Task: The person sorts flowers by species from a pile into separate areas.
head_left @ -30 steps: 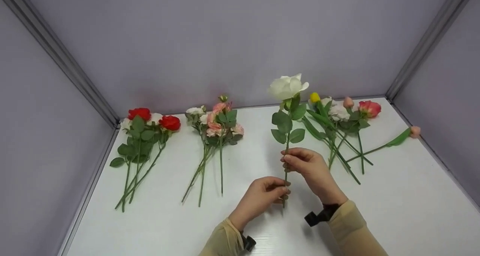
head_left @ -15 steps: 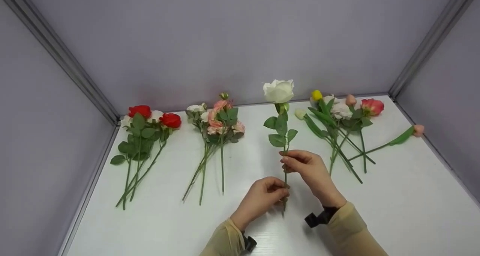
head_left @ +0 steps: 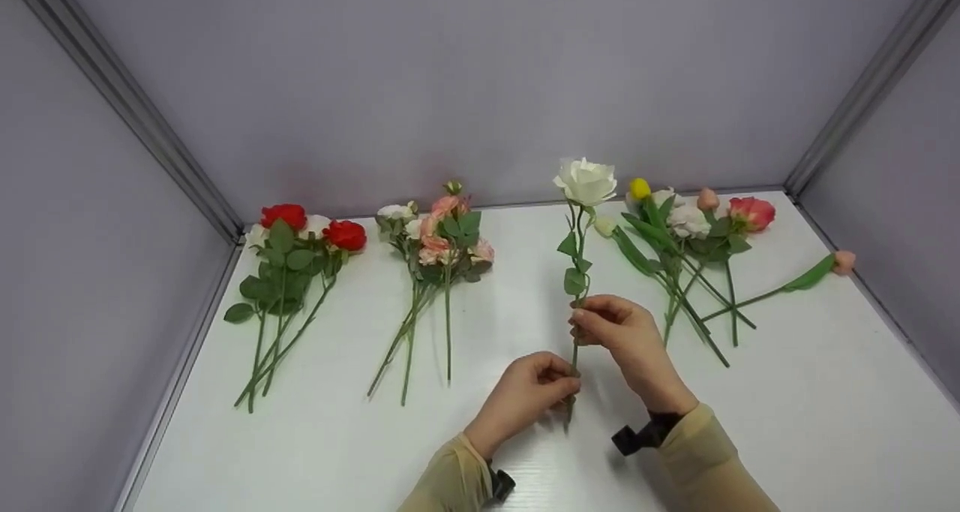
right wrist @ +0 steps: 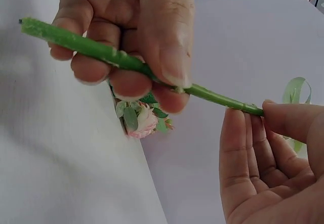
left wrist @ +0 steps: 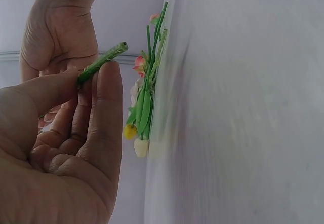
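Note:
A single white rose stands upright in front of the back wall, held by both hands. My left hand pinches its stem low down, with a short cut end poking out below the fingers. Higher up, just under the leaves, my right hand grips the same stem between thumb and fingertips. The left wrist view shows the green stem end between thumb and fingers. Seen from the right wrist, the bare stem runs through both hands.
Three groups of flowers lie on the white table: red and white roses at left, pink and white blooms in the middle, tulips and a pink-red flower at right. Grey walls enclose the table.
The rose has turned about its stem, so its leaves face another way. Its bloom swung left, then back right. Both hands stay at nearly the same places on the stem.

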### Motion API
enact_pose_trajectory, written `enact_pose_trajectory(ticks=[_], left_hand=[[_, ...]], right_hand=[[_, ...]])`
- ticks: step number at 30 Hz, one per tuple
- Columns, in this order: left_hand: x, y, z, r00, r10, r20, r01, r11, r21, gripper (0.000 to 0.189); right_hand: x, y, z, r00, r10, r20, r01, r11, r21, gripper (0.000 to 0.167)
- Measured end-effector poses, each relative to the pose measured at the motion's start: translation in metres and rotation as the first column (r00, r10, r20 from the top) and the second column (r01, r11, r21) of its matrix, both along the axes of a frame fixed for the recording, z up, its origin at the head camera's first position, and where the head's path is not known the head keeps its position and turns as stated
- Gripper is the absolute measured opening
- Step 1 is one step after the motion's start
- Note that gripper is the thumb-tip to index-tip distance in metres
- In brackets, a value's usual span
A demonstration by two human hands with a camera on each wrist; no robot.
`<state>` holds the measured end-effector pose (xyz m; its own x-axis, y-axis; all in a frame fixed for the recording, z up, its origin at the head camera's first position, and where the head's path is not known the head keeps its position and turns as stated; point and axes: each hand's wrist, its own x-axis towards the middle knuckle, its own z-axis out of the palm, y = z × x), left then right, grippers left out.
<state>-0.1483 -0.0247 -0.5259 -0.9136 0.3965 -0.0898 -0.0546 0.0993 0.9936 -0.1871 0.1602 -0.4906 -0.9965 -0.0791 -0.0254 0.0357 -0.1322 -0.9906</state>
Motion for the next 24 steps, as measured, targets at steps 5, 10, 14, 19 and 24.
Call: enact_pose_trajectory(ticks=[5,10,14,19,24], left_hand=[[0.0008,-0.0003,-0.0012,1.0,0.018,-0.009,-0.018,1.0,-0.007,0.01],[0.0007,-0.001,-0.0029,0.999,0.043,0.007,-0.043,0.999,-0.02,0.011],[0.0005,-0.0011,-0.0034,0.999,0.043,0.01,-0.042,0.998,-0.036,0.011],[0.0,-0.0003,-0.0037,0.998,0.056,0.005,-0.056,0.998,-0.034,0.011],[-0.0002,0.0004,-0.0001,0.994,0.096,-0.06,-0.099,0.994,-0.045,0.014]], right_hand=[[-0.0003,-0.0012,0.0,1.0,0.006,-0.007,-0.007,1.0,-0.003,0.029],[-0.0002,-0.0017,-0.0006,1.0,0.0,-0.011,0.001,1.0,0.023,0.028],[0.0,-0.0017,-0.0014,1.0,0.001,-0.01,-0.001,0.999,0.039,0.028],[0.0008,-0.0022,0.0,1.0,-0.016,-0.016,0.017,0.999,0.035,0.029],[0.0026,-0.0041,0.0009,0.998,-0.036,-0.043,0.038,0.999,0.037,0.03]])
